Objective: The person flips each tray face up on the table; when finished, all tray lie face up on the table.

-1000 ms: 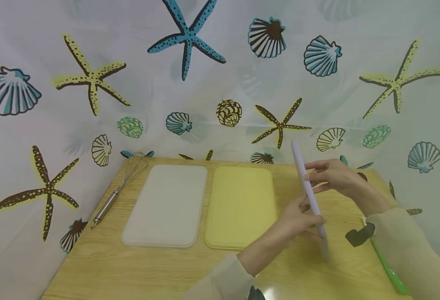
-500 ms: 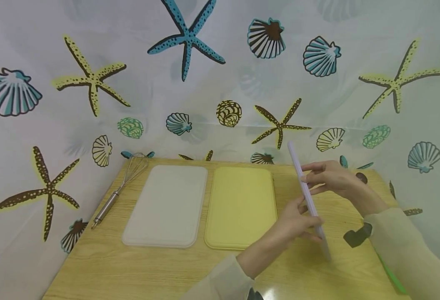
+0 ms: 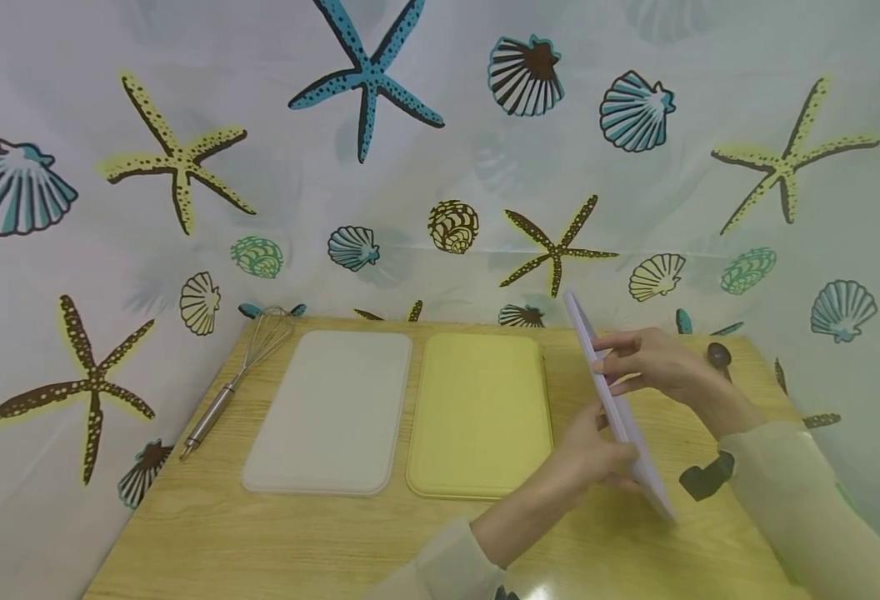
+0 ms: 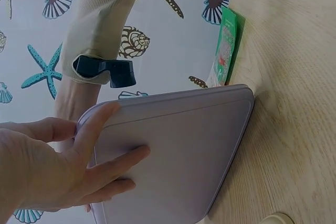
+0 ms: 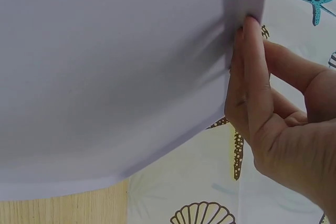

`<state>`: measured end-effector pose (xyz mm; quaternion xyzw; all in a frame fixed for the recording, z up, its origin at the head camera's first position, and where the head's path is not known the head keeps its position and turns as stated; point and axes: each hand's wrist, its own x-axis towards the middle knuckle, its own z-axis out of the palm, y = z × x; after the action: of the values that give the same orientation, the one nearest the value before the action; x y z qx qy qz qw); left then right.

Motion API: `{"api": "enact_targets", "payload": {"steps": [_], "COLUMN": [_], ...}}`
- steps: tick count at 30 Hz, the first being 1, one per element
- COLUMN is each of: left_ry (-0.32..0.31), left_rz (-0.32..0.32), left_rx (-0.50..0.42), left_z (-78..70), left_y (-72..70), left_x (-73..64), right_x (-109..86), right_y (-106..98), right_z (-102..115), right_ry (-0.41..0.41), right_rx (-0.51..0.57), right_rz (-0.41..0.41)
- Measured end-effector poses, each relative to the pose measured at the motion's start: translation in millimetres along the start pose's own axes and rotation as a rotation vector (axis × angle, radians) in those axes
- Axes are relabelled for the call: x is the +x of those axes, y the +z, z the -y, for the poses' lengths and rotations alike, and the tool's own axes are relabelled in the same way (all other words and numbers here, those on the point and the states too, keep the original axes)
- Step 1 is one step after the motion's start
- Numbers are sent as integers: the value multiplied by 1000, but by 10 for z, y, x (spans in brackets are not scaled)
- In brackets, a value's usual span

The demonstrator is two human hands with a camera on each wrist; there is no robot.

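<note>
A lavender rectangular tray (image 3: 624,423) with rounded corners and a shallow rim stands on edge over the right part of the table, its top leaning left. My left hand (image 3: 586,454) grips its near long edge. In the left wrist view, the fingers of that hand (image 4: 68,166) spread over the tray's flat face (image 4: 184,150), the thumb behind the rim. Higher up, my right hand (image 3: 650,362) pinches the same edge. The right wrist view has the tray's other, hollow face (image 5: 105,77), with the right hand's fingertips (image 5: 251,24) at the rim.
A white tray (image 3: 327,412) and a yellow tray (image 3: 481,417) lie flat side by side. A metal whisk (image 3: 233,379) lies at the table's left edge. Far right is a dark round-ended utensil (image 3: 719,357). A green packet (image 4: 226,45) lies near the patterned curtain (image 3: 410,175).
The lavender tray has tilted further, its top moving left and its lower end slightly right. My right hand has shifted left with it, uncovering more of the dark utensil.
</note>
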<state>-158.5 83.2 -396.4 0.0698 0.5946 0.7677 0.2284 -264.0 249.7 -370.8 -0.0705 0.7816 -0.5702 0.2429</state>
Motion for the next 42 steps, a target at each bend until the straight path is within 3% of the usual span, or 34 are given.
{"api": "enact_targets", "payload": {"steps": [8,12,19,25,33,42], "left_ry": [27,46,70,69,32,52], "left_rz": [17,40,40,30,-31,-4], "left_rx": [30,45,49,48,36,7], "left_z": [21,30,54,73,52,79], "left_y": [-34,-56,-84,-117,-137,-203], "left_x": [-29,-45,-49,-50,-59,-35], "right_x": [15,2,-10,-113,-153,-114], "right_y": [34,0,-210,-361,-384,-408], "right_z": [-29,-113,-647,-1109,-1306,-1322], "right_ry": [-10,4,79,183,254,328], "right_rx": [-50,-134,-304,-470,-377,-317], "right_rz": [-20,-94,-242,-253,-222,-228]}}
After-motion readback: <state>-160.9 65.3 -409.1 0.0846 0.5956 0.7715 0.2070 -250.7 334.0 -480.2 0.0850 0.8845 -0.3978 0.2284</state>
